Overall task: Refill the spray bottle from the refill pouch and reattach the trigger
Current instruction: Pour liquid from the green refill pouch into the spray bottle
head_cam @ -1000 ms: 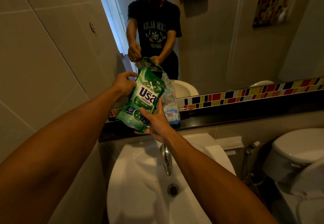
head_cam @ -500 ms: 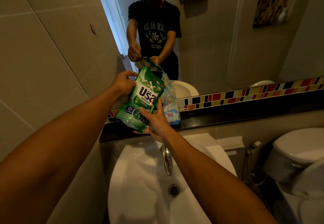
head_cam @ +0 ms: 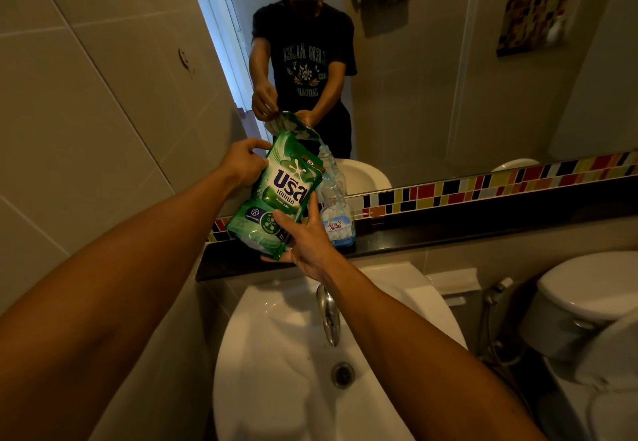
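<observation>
The green refill pouch (head_cam: 281, 195) is held tilted to the right over the ledge, its top right corner against the neck of the clear spray bottle (head_cam: 336, 209). The bottle stands upright on the dark ledge (head_cam: 448, 226) with no trigger on it. My left hand (head_cam: 243, 164) grips the pouch's upper left edge. My right hand (head_cam: 305, 237) holds the pouch's bottom from below and in front. The trigger is not in view. I cannot tell whether liquid is flowing.
A white sink (head_cam: 276, 354) with a chrome tap (head_cam: 328, 316) lies directly below my arms. A toilet (head_cam: 587, 306) and a hose sprayer (head_cam: 497, 288) stand at the right. A mirror (head_cam: 431, 78) rises behind the ledge, a tiled wall (head_cam: 86, 95) at the left.
</observation>
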`<state>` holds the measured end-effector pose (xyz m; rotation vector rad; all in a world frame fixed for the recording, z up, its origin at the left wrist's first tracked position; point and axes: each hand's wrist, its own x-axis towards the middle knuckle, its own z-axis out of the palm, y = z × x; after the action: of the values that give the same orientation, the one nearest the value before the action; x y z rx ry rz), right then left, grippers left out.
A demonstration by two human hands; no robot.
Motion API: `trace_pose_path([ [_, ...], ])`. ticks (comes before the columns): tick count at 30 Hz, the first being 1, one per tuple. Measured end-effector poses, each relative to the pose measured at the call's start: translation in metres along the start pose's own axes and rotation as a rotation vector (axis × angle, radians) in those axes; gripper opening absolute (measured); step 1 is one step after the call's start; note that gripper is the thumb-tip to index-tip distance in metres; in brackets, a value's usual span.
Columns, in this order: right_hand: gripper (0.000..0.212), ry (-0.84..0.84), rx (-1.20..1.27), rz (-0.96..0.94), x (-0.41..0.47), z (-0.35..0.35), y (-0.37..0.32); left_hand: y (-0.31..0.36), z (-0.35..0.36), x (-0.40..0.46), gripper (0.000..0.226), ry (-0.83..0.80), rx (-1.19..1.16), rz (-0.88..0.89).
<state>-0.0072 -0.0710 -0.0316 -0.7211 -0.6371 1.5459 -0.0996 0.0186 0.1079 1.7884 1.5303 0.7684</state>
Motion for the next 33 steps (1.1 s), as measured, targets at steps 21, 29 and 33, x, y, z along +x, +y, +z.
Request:
trace_pose_path([
  [21, 0.086, -0.020, 0.043, -0.017, 0.0025, 0.0044, 0.0006, 0.0046, -0.0030, 0.0000, 0.037, 0.014, 0.015, 0.019],
  [29, 0.081, -0.025, 0.041, -0.023, 0.0015, 0.0063, 0.0013, 0.0061, -0.0039, -0.0003, 0.036, 0.001, 0.031, 0.019],
  [33, 0.079, -0.033, 0.047, -0.022, -0.0010, 0.0068, 0.0010, 0.0050, -0.0060, -0.0004, 0.037, -0.009, 0.032, 0.021],
])
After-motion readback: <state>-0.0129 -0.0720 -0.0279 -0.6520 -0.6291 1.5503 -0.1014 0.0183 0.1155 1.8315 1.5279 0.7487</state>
